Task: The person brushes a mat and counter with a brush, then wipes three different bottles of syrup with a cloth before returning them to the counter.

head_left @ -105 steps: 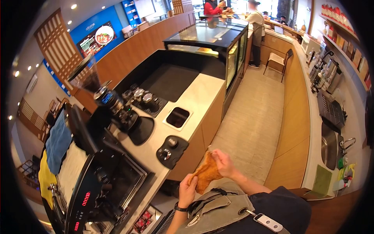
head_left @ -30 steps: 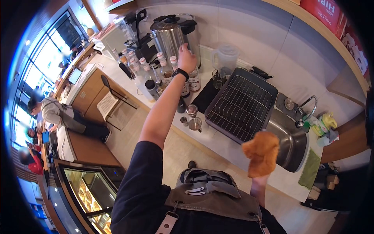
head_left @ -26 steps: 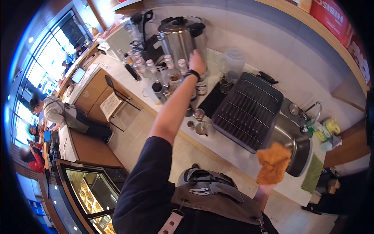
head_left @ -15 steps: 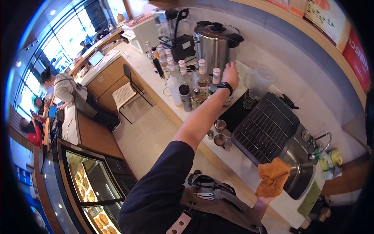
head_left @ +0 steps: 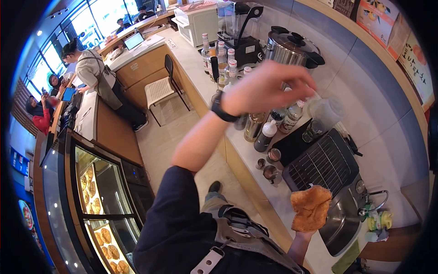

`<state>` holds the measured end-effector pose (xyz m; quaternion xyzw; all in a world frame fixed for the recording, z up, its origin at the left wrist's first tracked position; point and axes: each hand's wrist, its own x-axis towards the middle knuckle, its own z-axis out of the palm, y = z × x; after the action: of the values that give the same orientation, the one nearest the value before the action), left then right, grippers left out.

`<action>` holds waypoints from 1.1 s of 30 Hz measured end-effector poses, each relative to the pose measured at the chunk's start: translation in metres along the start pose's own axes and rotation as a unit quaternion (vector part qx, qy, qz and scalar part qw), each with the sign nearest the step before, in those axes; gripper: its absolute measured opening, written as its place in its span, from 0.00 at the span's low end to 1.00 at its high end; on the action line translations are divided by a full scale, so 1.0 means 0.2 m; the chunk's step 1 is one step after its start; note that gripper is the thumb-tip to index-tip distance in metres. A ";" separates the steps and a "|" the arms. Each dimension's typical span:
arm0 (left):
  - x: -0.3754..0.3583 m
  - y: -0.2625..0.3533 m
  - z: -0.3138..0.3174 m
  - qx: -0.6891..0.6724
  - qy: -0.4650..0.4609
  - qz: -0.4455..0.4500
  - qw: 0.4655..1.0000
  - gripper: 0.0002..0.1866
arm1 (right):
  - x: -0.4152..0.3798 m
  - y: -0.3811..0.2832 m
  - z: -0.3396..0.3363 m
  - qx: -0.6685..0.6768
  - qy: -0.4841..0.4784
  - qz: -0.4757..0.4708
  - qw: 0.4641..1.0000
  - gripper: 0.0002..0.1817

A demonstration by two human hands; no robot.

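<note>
- Up and left of the drying rack [head_left: 335, 160] in my view, my left hand [head_left: 273, 86] is passing over the bottles [head_left: 292, 118], its blurred fingers hanging loosely apart.
- At the drying rack's near side, my right hand [head_left: 304, 236] is gripping 1 orange cloth [head_left: 310, 208], most fingers hiding.
- Beside the drying rack, the sink [head_left: 340, 226] is sitting.

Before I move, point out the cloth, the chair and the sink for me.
Cloth [head_left: 311, 208]: head view, on the middle of its rumpled orange surface.
Chair [head_left: 158, 92]: head view, on its pale seat.
Sink [head_left: 338, 224]: head view, on the bare basin.
</note>
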<state>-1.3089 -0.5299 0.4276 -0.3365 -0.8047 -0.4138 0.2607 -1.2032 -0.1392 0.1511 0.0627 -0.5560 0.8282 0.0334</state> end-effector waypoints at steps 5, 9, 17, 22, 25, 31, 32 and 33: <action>-0.21 -0.27 -0.56 -0.049 0.084 -0.133 0.986 0.12 | 0.04 0.21 0.26 0.109 0.001 0.006 0.994 0.29; -0.29 -0.59 -1.00 -0.060 0.063 -0.140 0.986 0.15 | 0.11 0.34 0.78 0.199 0.096 0.024 0.975 0.28; -0.12 -1.21 -1.24 -0.028 -0.087 -0.130 0.987 0.17 | 0.18 0.38 1.35 -0.384 0.042 -0.171 0.906 0.26; 0.00 -1.55 -1.08 0.153 -0.212 -0.054 0.964 0.22 | 0.06 0.59 1.26 0.131 0.065 -0.032 0.989 0.41; 0.02 -1.91 -0.99 0.163 -0.251 -0.078 0.951 0.23 | 0.04 0.61 1.28 0.050 0.155 -0.014 0.987 0.37; 0.01 -2.16 -0.96 0.046 -0.341 -0.185 0.921 0.21 | 0.05 0.65 1.36 0.130 0.140 -0.038 0.981 0.32; 0.02 -2.14 -0.96 0.036 -0.348 -0.213 0.912 0.22 | 0.04 0.68 1.33 -0.051 0.149 -0.048 0.986 0.32; 0.01 -2.11 -0.97 0.088 -0.318 -0.111 0.937 0.22 | 0.04 0.71 1.31 -0.232 0.154 -0.054 0.959 0.32</action>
<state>-1.6033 -0.8745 0.3230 -0.3346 -0.9111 -0.2391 -0.0278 -1.2114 -0.4353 0.1206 -0.0450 -0.7165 0.6733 0.1767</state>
